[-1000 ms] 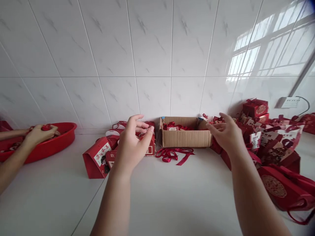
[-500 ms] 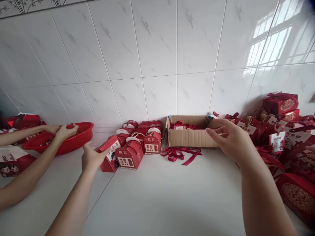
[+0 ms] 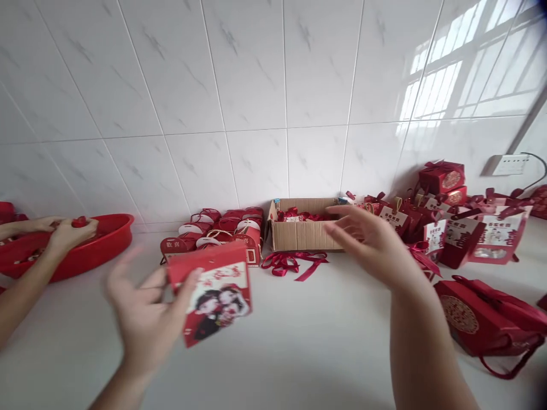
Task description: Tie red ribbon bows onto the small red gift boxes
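My left hand (image 3: 147, 310) grips a red gift box (image 3: 220, 299) between thumb and fingers, lifted over the white counter and blurred by motion. Its front carries a printed picture of a couple and red lettering. With fingers apart and nothing in them, my right hand (image 3: 371, 245) hovers in front of the right end of an open cardboard box (image 3: 303, 236). Red ribbon pieces fill that box in part, and a loose dark red ribbon (image 3: 288, 263) lies before it. Left of it stands a cluster of small red handled boxes (image 3: 245, 230), partly hidden by the held one.
At the left, a co-worker's hands (image 3: 79, 230) work over a red plastic basin (image 3: 122, 230). Red gift bags (image 3: 498, 228) and stacked boxes (image 3: 442, 177) crowd the right side. A larger red box (image 3: 482, 313) sits nearer on the right. A tiled wall (image 3: 256, 165) bounds the back.
My left hand has picked the red gift box up from beside the cluster and brought it right and nearer, its printed face now toward me. The view has turned right. My right hand stays open.
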Demonstrator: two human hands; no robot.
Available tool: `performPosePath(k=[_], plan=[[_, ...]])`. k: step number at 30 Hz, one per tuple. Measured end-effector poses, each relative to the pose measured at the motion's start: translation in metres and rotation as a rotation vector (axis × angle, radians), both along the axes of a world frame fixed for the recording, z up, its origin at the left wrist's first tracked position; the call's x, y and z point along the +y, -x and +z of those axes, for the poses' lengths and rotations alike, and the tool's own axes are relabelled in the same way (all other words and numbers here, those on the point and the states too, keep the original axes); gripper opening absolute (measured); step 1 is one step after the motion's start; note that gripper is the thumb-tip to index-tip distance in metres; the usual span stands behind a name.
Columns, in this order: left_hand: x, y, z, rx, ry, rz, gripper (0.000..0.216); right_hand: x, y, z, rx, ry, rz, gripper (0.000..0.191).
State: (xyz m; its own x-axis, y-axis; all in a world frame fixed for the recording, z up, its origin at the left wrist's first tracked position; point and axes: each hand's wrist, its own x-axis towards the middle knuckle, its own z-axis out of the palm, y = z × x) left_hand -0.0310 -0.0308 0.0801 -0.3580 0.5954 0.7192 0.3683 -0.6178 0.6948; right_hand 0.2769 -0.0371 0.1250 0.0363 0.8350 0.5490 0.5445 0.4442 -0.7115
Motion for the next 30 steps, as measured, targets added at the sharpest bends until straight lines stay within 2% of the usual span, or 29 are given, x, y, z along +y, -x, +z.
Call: performPosePath(k=[2,5,7,10,12,16,19,21,23,25,26,30], plan=[[0.015,-0.030,-0.017,-0.015,0.094,-0.246,0.078,0.010,0.003,-0.007,-0.121,0.084,0.126,0.048],[0.044,-0.066,-0.035,-0.058,0.234,-0.458,0.076,0.029,0.002,-0.019,-0.271,0.193,0.184,0.049],[0.059,-0.084,-0.042,-0.076,0.337,-0.538,0.078,0.045,-0.003,-0.026,-0.248,0.203,0.100,0.040],[0.071,-0.103,-0.049,-0.048,0.494,-0.696,0.079,0.073,-0.013,-0.040,-0.169,0.154,-0.137,0.033],[0.072,-0.109,-0.054,0.002,0.568,-0.795,0.078,0.094,-0.020,-0.055,-0.208,0.139,-0.292,0.034],[0.066,-0.109,-0.064,0.058,0.577,-0.887,0.078,0.131,-0.025,-0.093,-0.358,0.205,-0.393,0.060],[0.071,-0.106,-0.072,-0.018,0.556,-0.982,0.073,0.142,-0.025,-0.110,-0.408,0.240,-0.400,0.067],[0.084,-0.106,-0.078,-0.106,0.556,-0.947,0.066,0.141,-0.026,-0.109,-0.384,0.219,-0.387,0.059],[0.102,-0.108,-0.085,-0.125,0.544,-0.748,0.067,0.136,-0.029,-0.100,-0.350,0.228,-0.352,0.048],[0.117,-0.113,-0.094,-0.013,0.489,-0.504,0.075,0.128,-0.033,-0.088,-0.343,0.268,-0.320,0.039],[0.123,-0.115,-0.098,0.056,0.460,-0.438,0.077,0.125,-0.035,-0.082,-0.350,0.292,-0.305,0.035],[0.125,-0.123,-0.110,0.354,0.436,-0.400,0.077,0.115,-0.041,-0.072,-0.363,0.413,-0.233,0.019]])
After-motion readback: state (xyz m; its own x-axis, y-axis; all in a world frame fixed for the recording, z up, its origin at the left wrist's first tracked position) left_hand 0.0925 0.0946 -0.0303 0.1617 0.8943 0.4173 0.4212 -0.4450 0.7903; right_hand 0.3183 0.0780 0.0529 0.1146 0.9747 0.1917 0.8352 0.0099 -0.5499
